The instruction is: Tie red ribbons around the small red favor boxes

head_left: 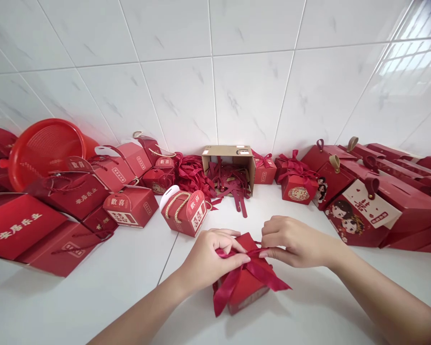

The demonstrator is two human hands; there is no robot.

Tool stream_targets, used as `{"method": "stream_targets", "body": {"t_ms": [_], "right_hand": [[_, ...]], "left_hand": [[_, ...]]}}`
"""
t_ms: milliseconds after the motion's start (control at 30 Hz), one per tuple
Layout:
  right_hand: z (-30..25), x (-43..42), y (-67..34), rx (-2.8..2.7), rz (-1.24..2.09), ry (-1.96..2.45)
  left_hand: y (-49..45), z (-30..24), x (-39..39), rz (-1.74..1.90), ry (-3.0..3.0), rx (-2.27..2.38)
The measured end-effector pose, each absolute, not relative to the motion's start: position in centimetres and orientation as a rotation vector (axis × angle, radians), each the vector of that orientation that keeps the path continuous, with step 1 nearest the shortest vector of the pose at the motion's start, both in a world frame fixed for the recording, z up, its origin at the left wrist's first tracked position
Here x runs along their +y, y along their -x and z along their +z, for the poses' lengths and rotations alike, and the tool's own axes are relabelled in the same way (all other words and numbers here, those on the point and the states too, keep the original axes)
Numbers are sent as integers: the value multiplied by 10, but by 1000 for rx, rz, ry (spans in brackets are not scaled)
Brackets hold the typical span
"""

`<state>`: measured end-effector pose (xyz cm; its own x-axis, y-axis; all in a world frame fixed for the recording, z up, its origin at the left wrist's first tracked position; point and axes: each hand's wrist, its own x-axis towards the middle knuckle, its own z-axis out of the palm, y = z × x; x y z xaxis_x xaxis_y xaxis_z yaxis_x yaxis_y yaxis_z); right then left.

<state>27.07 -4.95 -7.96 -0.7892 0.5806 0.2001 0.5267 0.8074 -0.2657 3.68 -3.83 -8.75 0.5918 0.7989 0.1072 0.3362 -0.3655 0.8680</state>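
Observation:
A small red gift box (249, 289) stands on the white surface right in front of me. Around its top runs a dark red satin ribbon (231, 286), crossed at the middle with two loose tails spreading toward me. My left hand (215, 256) pinches the ribbon near the knot, thumb and fingers resting on the box top. On the other side, my right hand (285, 242) grips the ribbon's right part between thumb and curled fingers. The exact shape of the bow under the fingers is partly hidden.
Several red boxes with handles (129, 211) crowd the left, beside a red plastic basket (46, 153). A pile of ribbon (192, 172) and an open cardboard box (252, 172) sit against the tiled wall. Ribboned boxes (299, 188) and larger gift boxes (409, 206) line the right.

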Motion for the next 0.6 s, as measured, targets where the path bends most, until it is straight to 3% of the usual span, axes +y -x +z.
{"method": "stream_targets", "body": {"t_ms": [600], "right_hand": [[-87,-42,-271,-2733,198,858]], "left_hand": [[-29,-89,-24,631,-2060,840]]}}
